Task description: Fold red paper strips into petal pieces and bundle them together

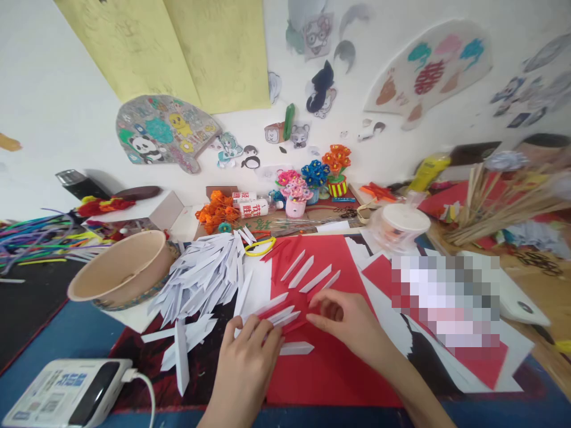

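Observation:
A red paper sheet [330, 368] lies in front of me, with several white folded paper strips [301, 271] spread across it. My left hand [254, 351] is closed over a few more white folded paper strips [279, 314] near the sheet's left side; its fingertips are partly hidden. My right hand [341, 315] hovers over the middle of the sheet, thumb and fingers curved and apart, with nothing visible between them. A single white strip [298, 348] rests just right of my left hand. A large heap of folded white strips [203, 273] is piled to the left.
Left stand a beige bowl [120, 267] and a white device with a cable [66, 392]. Behind are yellow-handled scissors [260, 246], a plastic bottle [259, 207] and small flower pots [294, 205]. A lidded tub [399, 223] and papers [504, 368] lie right.

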The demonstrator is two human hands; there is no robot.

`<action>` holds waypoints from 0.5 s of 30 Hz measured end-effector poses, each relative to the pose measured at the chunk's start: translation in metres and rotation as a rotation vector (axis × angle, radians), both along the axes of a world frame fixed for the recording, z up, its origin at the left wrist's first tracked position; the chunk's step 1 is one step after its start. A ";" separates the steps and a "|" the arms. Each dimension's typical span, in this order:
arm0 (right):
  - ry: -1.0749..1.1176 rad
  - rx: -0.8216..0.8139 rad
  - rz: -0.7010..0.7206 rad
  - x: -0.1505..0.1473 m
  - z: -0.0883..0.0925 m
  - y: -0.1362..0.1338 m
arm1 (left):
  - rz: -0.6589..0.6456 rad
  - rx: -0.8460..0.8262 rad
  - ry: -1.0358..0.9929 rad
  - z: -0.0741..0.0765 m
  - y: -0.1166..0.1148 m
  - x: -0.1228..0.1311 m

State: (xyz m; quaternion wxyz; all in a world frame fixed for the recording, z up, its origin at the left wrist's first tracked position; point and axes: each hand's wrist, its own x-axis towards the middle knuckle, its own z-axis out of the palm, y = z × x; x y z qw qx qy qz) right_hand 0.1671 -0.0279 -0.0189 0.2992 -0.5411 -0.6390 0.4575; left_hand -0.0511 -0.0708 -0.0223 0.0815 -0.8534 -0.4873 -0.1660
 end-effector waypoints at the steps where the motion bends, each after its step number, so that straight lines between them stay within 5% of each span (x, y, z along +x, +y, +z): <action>1: -0.056 0.033 0.006 0.000 0.000 -0.006 | 0.011 -0.014 -0.004 0.001 0.001 0.001; 7: -0.379 0.341 0.088 -0.011 -0.018 -0.032 | 0.029 -0.053 -0.016 0.005 0.004 -0.004; 15: -0.430 0.636 0.026 -0.027 -0.028 -0.028 | 0.115 -0.142 -0.110 0.000 0.014 -0.022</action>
